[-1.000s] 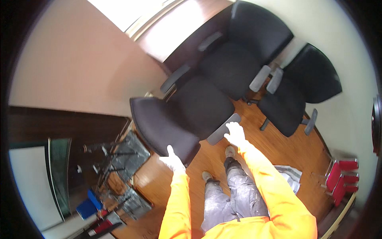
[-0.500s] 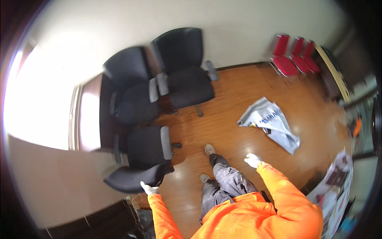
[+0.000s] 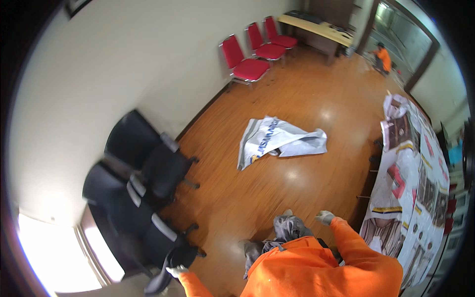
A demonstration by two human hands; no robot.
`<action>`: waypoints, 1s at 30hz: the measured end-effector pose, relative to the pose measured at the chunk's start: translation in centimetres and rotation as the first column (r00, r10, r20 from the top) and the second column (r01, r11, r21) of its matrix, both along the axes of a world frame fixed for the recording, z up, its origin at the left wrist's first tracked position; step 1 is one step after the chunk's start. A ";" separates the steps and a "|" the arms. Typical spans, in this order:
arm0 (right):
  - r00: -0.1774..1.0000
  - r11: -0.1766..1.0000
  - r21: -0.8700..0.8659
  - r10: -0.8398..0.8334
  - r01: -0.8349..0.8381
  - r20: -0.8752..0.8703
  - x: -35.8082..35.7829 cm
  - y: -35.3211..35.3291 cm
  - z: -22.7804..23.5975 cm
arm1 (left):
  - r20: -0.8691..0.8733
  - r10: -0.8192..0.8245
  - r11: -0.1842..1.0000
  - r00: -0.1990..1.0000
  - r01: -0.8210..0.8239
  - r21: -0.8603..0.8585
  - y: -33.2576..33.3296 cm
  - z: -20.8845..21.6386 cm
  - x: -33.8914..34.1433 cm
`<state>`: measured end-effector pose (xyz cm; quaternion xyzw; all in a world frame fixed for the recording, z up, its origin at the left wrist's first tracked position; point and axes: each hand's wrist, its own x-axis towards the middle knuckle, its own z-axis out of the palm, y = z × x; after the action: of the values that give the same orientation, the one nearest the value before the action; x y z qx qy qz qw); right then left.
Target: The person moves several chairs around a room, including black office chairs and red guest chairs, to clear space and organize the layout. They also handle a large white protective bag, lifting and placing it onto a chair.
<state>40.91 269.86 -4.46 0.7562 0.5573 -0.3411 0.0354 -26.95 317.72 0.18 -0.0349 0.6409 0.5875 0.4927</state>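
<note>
while both gloved hands hang empty, black chairs (image 3: 148, 193) crowd left; crumpled sheet (image 3: 279, 141) lies ahead.

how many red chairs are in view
3, in a row against the wall at the top: near red chair, middle one, far one next to the desk. None looks hidden, though the far end is small.
</note>
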 end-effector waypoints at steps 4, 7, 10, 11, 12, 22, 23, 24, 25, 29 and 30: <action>0.690 0.744 -0.111 -0.657 0.659 -0.304 -1.6 8.7 4.2 | -0.072 -0.358 0.933 0.931 0.360 0.003 -3.4 -2.3 2.8; 0.593 0.643 -0.051 -0.731 0.764 -0.337 1.5 1.4 3.2 | 0.033 -0.615 0.726 0.788 0.582 -0.367 -7.9 -7.5 18.7; 0.416 0.475 -0.187 -0.864 0.860 -0.285 5.4 1.4 5.4 | 0.197 -0.790 0.424 0.580 0.750 -0.507 -8.4 -9.1 30.6; 0.389 0.447 -0.152 -0.870 0.882 -0.304 7.3 0.6 5.6 | 0.250 -0.835 0.317 0.490 0.800 -0.510 -8.0 -9.5 35.4; 0.364 0.417 -0.118 -0.875 0.901 -0.319 9.4 0.0 5.8 | 0.261 -0.906 0.194 0.334 0.874 -0.445 -7.5 -9.7 39.8; 0.166 0.131 0.111 -0.895 0.985 -0.415 34.8 4.5 8.0 | -0.197 -0.966 -0.084 -0.168 0.923 -0.375 8.3 -4.9 74.8; 0.152 0.110 0.126 -0.904 0.986 -0.399 37.1 4.2 8.3 | -0.161 -0.973 -0.096 -0.166 0.923 -0.372 9.9 -5.7 76.4; 0.126 0.078 0.138 -0.917 0.987 -0.380 38.6 2.9 7.7 | -0.132 -0.968 -0.132 -0.211 0.886 -0.445 10.6 -6.5 78.3; 0.119 0.063 0.160 -0.921 0.985 -0.371 40.8 2.5 7.4 | -0.118 -0.965 -0.144 -0.234 0.850 -0.506 11.7 -7.0 80.5; -0.059 -0.082 0.100 -0.976 0.992 -0.211 44.7 0.0 5.2 | -0.031 -0.922 -0.286 -0.386 0.730 -0.620 13.3 -8.7 88.9; 0.036 0.016 0.092 -0.973 0.996 -0.227 45.3 -0.7 5.2 | -0.072 -0.864 -0.366 -0.498 0.720 -0.589 13.9 -9.2 91.3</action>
<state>86.24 269.20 0.79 0.9104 -0.0871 -0.2416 -0.3243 64.32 331.62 -9.02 0.6126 0.5543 -0.1882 0.5311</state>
